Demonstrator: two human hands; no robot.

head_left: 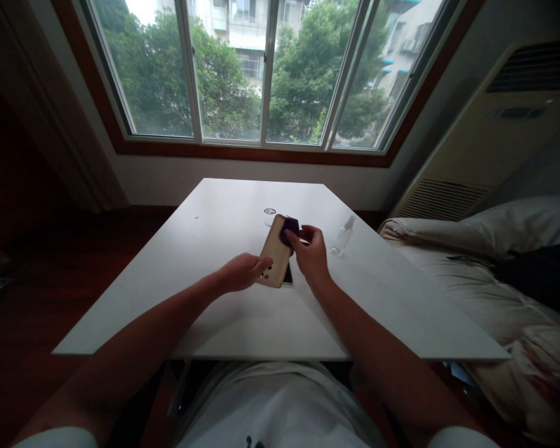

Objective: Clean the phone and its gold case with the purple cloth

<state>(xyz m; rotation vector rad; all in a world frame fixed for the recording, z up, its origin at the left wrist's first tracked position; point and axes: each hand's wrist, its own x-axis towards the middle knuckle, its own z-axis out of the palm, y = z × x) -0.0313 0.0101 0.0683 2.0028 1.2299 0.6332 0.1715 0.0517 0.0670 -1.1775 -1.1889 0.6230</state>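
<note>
Above the white table (182, 249), my left hand (242, 270) grips a beige phone case (274, 252) by its lower left edge, thumb on top. Small holes show near the case's lower end. A dark purple cloth (290, 230) is pinched in my right hand (310, 249) and pressed against the case's upper right part. Beneath the case, partly covered by it, lies a dark phone (287, 274) on the table. To the right of my right hand stands a clear spray bottle (343, 238).
A small ring-like object (269, 211) lies on the table beyond the case. A window (261, 74) spans the far wall. At the right are a bed with pale bedding (420, 267) and a beige air conditioner (490, 124). A curtain (51, 112) hangs at the left.
</note>
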